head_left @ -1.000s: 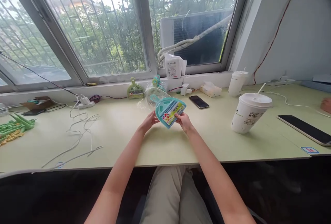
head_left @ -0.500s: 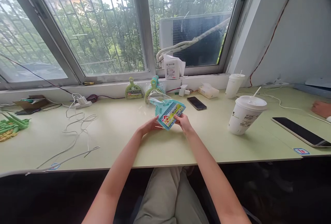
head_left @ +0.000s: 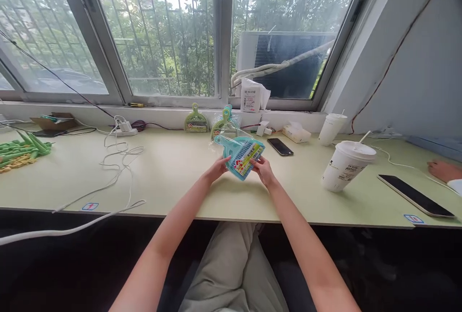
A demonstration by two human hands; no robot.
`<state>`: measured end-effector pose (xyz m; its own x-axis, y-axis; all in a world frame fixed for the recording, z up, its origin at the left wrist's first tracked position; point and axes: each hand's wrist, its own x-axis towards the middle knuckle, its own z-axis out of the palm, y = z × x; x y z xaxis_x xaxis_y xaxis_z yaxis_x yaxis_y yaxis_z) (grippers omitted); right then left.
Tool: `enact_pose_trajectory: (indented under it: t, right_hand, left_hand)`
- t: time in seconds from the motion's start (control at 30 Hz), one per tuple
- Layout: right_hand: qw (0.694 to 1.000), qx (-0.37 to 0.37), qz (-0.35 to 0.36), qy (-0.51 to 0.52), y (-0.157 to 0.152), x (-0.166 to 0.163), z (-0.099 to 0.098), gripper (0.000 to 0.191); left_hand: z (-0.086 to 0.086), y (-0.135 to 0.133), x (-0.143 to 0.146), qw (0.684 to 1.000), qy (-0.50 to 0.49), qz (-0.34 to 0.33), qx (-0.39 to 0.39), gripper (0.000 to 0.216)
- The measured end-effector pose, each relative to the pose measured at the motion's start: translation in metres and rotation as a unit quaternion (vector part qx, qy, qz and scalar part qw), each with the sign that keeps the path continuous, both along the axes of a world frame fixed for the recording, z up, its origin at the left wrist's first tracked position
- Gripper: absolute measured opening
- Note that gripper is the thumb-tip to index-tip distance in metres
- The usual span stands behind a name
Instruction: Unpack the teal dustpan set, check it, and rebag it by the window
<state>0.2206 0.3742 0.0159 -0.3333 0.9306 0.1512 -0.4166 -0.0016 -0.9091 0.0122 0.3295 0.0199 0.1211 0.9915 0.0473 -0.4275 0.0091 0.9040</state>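
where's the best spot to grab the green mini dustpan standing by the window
Take the green dustpan by its looped handle at the top, coming down from above. It stands upright against the sill with the handle pointing up and free, while its wide pan rests on the desk, probably harder to pinch.

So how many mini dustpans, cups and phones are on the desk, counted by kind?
Mini dustpans: 3, teal dustpan held by left hand and right hand, plus green dustpan and bagged dustpan
Cups: 2, near cup, far cup
Phones: 2, small phone, large phone
Total: 7
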Motion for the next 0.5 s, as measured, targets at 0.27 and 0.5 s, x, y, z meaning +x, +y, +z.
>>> enact_pose_trajectory:
  t: [0.27, 0.5]
  right_hand:
    - [1.000, -0.027, -0.009, -0.006, -0.001, -0.005, -0.003, 0.041]
    - [0.994, -0.044, -0.070, 0.069, 0.003, -0.012, -0.009, 0.037]
  left_hand:
    - [-0.003, -0.001, 0.012, 1.000, -0.011, -0.004, 0.029, 0.037]
    - [-0.011, -0.008, 0.045, 0.993, -0.036, -0.112, -0.020, 0.040]
